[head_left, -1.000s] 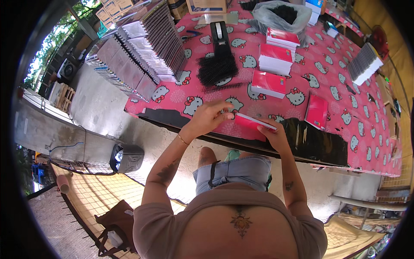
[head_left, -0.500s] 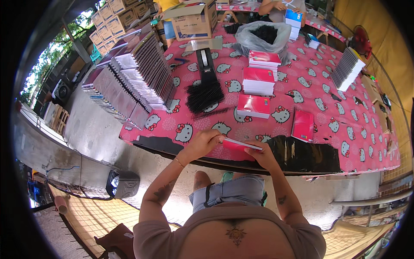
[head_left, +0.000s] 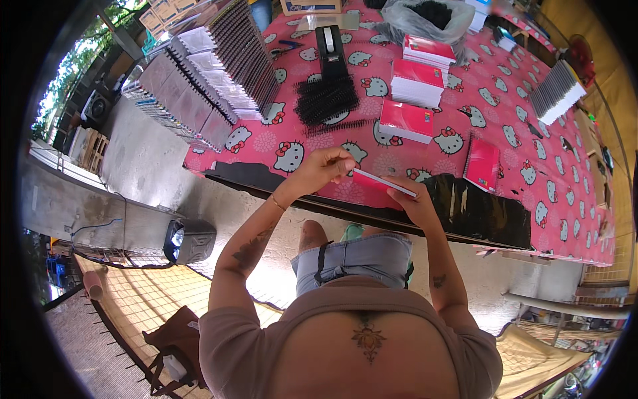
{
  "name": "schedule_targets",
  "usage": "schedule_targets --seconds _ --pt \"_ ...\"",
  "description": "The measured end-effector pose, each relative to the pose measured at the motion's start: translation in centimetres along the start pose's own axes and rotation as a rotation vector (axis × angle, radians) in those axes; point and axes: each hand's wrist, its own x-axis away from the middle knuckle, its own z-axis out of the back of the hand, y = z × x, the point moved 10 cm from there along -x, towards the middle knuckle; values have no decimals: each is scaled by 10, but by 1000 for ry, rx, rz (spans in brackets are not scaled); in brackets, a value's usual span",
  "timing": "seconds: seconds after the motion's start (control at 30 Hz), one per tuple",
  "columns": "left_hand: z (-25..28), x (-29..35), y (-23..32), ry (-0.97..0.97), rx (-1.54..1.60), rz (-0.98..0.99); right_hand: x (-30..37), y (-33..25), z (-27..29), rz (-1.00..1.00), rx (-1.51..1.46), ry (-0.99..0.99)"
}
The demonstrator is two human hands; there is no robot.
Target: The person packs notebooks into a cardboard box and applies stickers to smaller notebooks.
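Note:
My right hand (head_left: 415,201) grips a thin red notebook (head_left: 376,184) at its right end, holding it edge-up over the table's front edge. At the notebook's left end my left hand (head_left: 324,171) is closed in a pinch. What its fingertips hold, if anything, is too small to make out. Beyond my hands lies a heap of black spiral binding coils (head_left: 325,101), with a single loose coil (head_left: 339,126) in front. Stacks of red notebooks (head_left: 407,121) stand behind the one I hold. To the right, another red notebook (head_left: 483,163) with a dark spiral edge lies flat.
A black tape dispenser (head_left: 330,54) stands behind the coils, with pliers (head_left: 287,48) to its left. Tall stacks of spiral-bound notebooks (head_left: 242,61) fill the table's left side. Another stack (head_left: 557,93) stands far right. A plastic bag (head_left: 458,30) holds black coils at the back.
My view has tilted downward, so the table things sit higher in the picture. The left hand has shifted slightly off the notebook's left end, still pinched. The right hand keeps its grip.

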Motion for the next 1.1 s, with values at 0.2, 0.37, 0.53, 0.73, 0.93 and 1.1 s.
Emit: schedule_targets --seconds 0.2,0.37,0.53,0.73,0.93,1.1 --pt "-12 7 44 26 -525 -396 -1 0 2 -12 5 13" --pt "-27 14 56 139 -941 -507 2 6 7 -27 55 70" --pt "-70 41 42 336 -1400 -411 8 16 6 -122 -217 232" --pt "-46 17 73 526 -1378 -440 0 12 -1 -110 -147 180" --pt "-76 30 41 343 -1460 -453 9 0 12 -113 -123 154" --pt "-95 32 29 156 -1517 -374 9 2 14 -201 -244 180"
